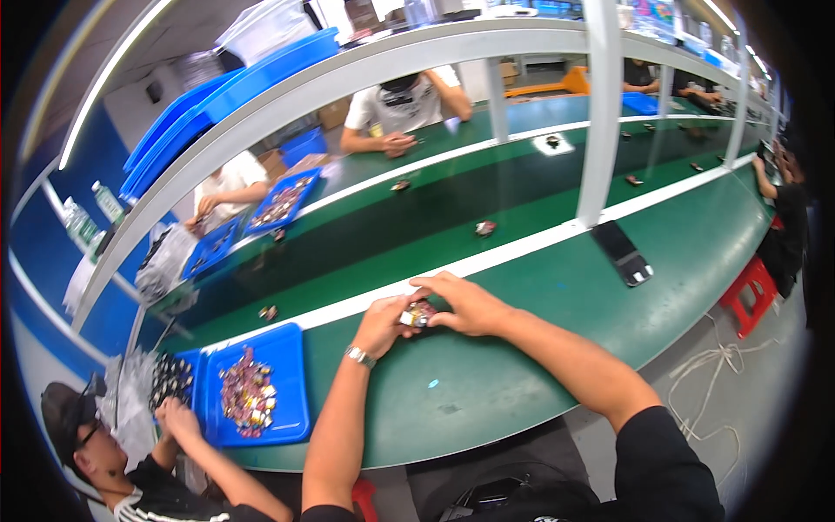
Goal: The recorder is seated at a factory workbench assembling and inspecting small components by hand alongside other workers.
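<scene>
Over the green workbench point(513, 348), both of my hands meet round a small electronic part point(419, 314) with reddish wires and white and yellow pieces. My left hand point(381, 325), with a metal watch at its wrist, is closed on the part's left side. From the right, the thumb and fingers of my right hand point(470, 304) curl round it and grip its other side. Some of the part is hidden by my fingers. Its exact kind is too small to make out.
A blue tray point(297, 383) of similar parts stands left, beside a co-worker's hands point(177, 419). Scattered parts, one of them here point(485, 228), lie on the green conveyor belt point(365, 248). A dark phone point(622, 252) lies right, near a white upright post point(600, 130). People sit across the belt.
</scene>
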Motion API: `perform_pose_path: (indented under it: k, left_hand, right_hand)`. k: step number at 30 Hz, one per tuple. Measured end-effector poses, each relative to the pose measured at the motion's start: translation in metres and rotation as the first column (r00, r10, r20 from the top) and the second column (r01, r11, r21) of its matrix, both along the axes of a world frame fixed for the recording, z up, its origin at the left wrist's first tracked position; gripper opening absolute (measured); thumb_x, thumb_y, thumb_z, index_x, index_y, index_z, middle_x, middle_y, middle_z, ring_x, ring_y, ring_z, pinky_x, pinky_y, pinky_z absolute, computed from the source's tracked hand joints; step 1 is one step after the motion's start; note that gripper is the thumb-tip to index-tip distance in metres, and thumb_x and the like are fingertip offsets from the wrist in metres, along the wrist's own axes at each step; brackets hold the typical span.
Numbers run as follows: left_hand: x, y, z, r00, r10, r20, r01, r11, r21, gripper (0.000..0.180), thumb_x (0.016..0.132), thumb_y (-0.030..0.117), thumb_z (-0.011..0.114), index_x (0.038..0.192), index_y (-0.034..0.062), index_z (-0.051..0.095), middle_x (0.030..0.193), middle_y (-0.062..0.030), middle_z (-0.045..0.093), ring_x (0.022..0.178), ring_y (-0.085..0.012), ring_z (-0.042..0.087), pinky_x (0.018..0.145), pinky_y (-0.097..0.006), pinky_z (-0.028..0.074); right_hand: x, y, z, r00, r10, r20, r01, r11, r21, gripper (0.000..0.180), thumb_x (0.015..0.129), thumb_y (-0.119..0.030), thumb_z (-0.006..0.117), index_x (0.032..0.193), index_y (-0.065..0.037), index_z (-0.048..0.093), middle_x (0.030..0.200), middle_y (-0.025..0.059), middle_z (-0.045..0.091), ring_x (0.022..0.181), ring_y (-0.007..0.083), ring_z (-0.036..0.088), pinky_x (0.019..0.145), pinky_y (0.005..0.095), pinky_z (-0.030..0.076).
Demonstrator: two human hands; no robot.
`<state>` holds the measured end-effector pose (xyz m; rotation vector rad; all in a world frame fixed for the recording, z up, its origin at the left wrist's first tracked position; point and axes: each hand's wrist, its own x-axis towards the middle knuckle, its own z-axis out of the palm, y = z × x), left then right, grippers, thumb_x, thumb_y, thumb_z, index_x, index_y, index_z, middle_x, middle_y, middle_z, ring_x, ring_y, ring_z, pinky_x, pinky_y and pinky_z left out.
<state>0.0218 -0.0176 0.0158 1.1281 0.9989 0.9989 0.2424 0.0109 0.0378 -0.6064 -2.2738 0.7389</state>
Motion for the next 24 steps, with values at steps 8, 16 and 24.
perform_pose_path:
  k: [8,16,24]
  left_hand:
    - [-0.005,-0.008,0.001,0.988,-0.074,0.134,0.076,0.997,-0.011,0.035,0.099,0.022,0.055,0.125,-0.0016,0.056,0.102,-0.0106,0.067,0.085,-0.0181,0.067,0.075,-0.03,0.056]
    - [-0.003,-0.005,-0.008,0.968,0.028,0.248,-0.029,1.0,0.002,0.035,0.093,0.012,0.062,0.125,0.002,0.051,0.112,-0.0106,0.065,0.101,-0.0221,0.066,0.089,-0.04,0.056]
    - [0.005,-0.004,-0.009,0.955,0.029,0.296,-0.032,0.999,0.005,0.03,0.09,0.004,0.064,0.118,0.0037,0.053,0.111,-0.0104,0.064,0.103,-0.0221,0.064,0.094,-0.044,0.055]
  right_hand:
    - [-0.006,0.004,-0.008,0.999,-0.048,-0.021,0.049,0.994,0.094,0.067,0.077,-0.009,0.075,0.138,-0.012,0.046,0.126,0.0082,0.058,0.12,0.0299,0.051,0.103,0.0402,0.043]
    - [-0.016,-0.004,-0.011,0.979,-0.179,-0.1,0.2,0.942,0.271,0.021,0.08,-0.015,0.071,0.1,-0.009,0.066,0.099,0.004,0.061,0.095,0.0234,0.06,0.078,0.0358,0.052]
    - [-0.019,0.002,-0.02,0.974,-0.216,-0.07,0.225,0.88,0.418,0.016,0.08,-0.011,0.068,0.095,-0.008,0.064,0.091,0.0045,0.061,0.087,0.0236,0.06,0.072,0.0369,0.053]
